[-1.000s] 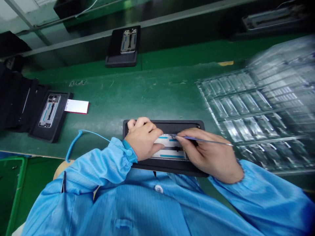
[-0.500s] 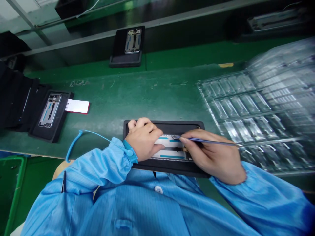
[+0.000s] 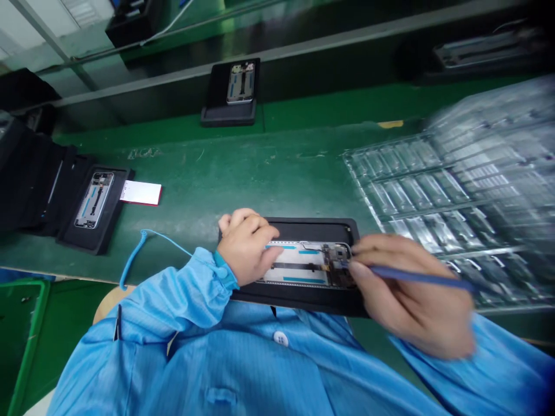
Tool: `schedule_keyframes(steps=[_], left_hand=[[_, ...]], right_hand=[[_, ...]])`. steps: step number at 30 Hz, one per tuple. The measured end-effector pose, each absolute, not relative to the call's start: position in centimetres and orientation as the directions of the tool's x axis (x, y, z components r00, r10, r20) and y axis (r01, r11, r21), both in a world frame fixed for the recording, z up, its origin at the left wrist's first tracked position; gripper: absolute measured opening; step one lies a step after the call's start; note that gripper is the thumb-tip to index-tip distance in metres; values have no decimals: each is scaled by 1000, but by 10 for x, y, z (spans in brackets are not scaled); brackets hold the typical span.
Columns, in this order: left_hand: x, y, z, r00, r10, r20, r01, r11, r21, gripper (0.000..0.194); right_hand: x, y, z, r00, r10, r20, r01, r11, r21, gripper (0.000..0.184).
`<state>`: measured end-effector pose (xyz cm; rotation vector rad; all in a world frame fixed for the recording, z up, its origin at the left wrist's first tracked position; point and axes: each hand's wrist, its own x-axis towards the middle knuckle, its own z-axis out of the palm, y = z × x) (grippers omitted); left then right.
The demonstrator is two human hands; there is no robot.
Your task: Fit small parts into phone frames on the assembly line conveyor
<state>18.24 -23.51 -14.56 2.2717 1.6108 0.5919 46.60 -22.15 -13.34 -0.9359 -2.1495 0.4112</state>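
An opened phone (image 3: pixel 301 256) lies in a black foam tray (image 3: pixel 310 227) at the table's near edge. Its white inner frame carries blue strips and a dark flat cable, with a circuit board at the right end. My left hand (image 3: pixel 246 248) rests over the phone's left end, fingers curled and thumb pressed on it. In my right hand (image 3: pixel 411 297) are blue-purple tweezers (image 3: pixel 427 277), pinched between thumb and fingers and blurred by motion. The fingertips are beside the phone's right end; the tweezers' tips are hard to make out.
Clear plastic trays (image 3: pixel 416 185) with many pockets are stacked at right. Another opened phone (image 3: pixel 94 199) lies in a black tray at left, beside a white notepad (image 3: pixel 142 193). A further phone (image 3: pixel 241 82) sits at the back. A blue coiled cord (image 3: pixel 132 260) runs to my left wrist.
My right hand has moved right with the tweezers, from the middle of the phone to past its right end, uncovering the circuit board. My left hand stays on the phone.
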Motion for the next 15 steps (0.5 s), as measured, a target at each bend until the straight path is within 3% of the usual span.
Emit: schedule_keyframes(steps=[4, 7, 11, 15], left_hand=[[149, -245, -148, -13, 964, 265, 894, -107, 435, 18], [127, -248, -157, -138, 971, 194, 884, 33, 467, 18], [120, -245, -165, -183, 973, 141, 840, 81, 536, 21], [112, -226, -152, -251, 947, 199, 813, 95, 575, 16]], right_hand=[[472, -250, -136, -714, 563, 416, 462, 826, -325, 37], [456, -259, -152, -788, 502, 357, 461, 865, -199, 24], [438, -255, -159, -830, 471, 299, 440, 882, -169, 19], [442, -226, -145, -813, 418, 405, 405, 906, -123, 19]])
